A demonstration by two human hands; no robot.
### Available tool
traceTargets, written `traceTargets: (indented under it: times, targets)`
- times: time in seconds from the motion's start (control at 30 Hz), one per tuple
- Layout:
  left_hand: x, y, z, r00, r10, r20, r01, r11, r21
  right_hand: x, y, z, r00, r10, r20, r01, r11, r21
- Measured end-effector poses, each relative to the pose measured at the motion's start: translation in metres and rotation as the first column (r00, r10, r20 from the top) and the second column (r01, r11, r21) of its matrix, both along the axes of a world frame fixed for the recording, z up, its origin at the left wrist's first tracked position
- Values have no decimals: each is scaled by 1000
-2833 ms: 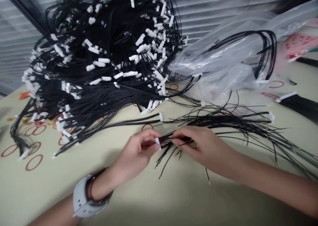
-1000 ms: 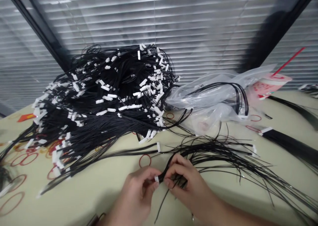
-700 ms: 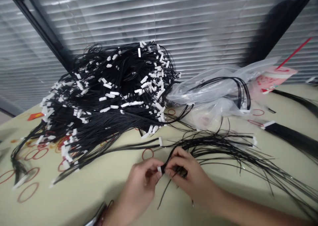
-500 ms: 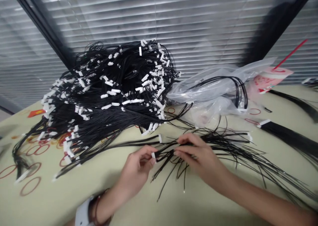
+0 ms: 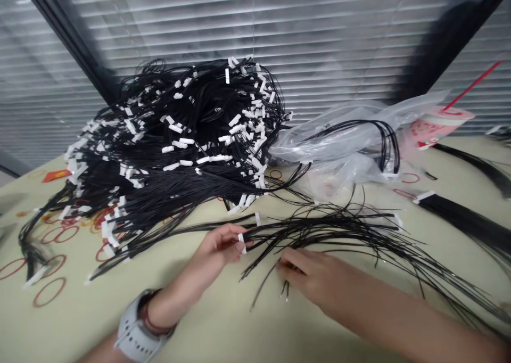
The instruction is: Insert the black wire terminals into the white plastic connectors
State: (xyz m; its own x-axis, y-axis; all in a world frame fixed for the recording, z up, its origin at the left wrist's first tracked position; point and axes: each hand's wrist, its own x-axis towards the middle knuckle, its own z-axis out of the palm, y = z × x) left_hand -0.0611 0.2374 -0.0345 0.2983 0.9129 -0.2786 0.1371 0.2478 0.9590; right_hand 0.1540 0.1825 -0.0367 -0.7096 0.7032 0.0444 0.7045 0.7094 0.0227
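Observation:
My left hand [image 5: 224, 245] pinches a small white connector [image 5: 241, 243] with black wires running from it to the right. Lower and to the right, my right hand [image 5: 301, 270] is closed around some of the thin black wires, whose short ends poke out below the fingers. Just behind both hands spreads a loose bunch of black wires [image 5: 359, 230] with bare tips fanning to the right. Another white connector [image 5: 257, 219] on black wires lies beyond my left hand.
A big heap of black cables with white connectors [image 5: 191, 134] fills the back left. Red rubber bands [image 5: 49, 291] lie at the left. Clear plastic bags [image 5: 339, 139] and a pink cup with a red straw [image 5: 439, 126] stand behind. A flat black wire bundle [image 5: 467, 219] lies right.
My right hand has moved down and toward me, away from the upper wires, and now closes on lower wire ends. My left hand has shifted slightly left and up with the connector.

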Motion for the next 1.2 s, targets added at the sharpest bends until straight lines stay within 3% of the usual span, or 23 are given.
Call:
traceTargets:
  times: [0.13, 0.27, 0.4, 0.47, 0.57, 0.67, 0.93, 1.2]
  targets:
    - [-1, 0, 3, 1000, -12, 15, 12, 1000, -2, -5, 5, -7, 999, 22, 35, -28, 980, 195]
    - [-3, 1, 2, 999, -28, 25, 27, 999, 18, -4, 11, -11, 989, 26, -146, 20, 953, 304]
    - [-2, -1, 0, 998, -38, 43, 35, 996, 76, -13, 10, -16, 920, 63, -386, -21, 994, 111]
    - [0, -3, -1, 997, -52, 54, 47, 996, 80, -21, 8, -20, 855, 21, -518, -12, 1000, 21]
    - [1, -4, 0, 994, -92, 64, 88, 994, 69, -29, 10, -24, 705, -192, -683, 95, 980, -177]
    - [2, -3, -1, 990, -120, 66, 117, 991, 59, -30, 14, -24, 618, -355, -702, 149, 929, -339]
    - [1, -5, -7, 986, -164, 18, 162, 983, 87, -31, 17, -24, 655, -430, -622, 215, 895, -391]
    - [3, -6, -8, 984, -175, -22, 176, 978, 112, -31, 16, -23, 662, -409, -627, 208, 905, -371]
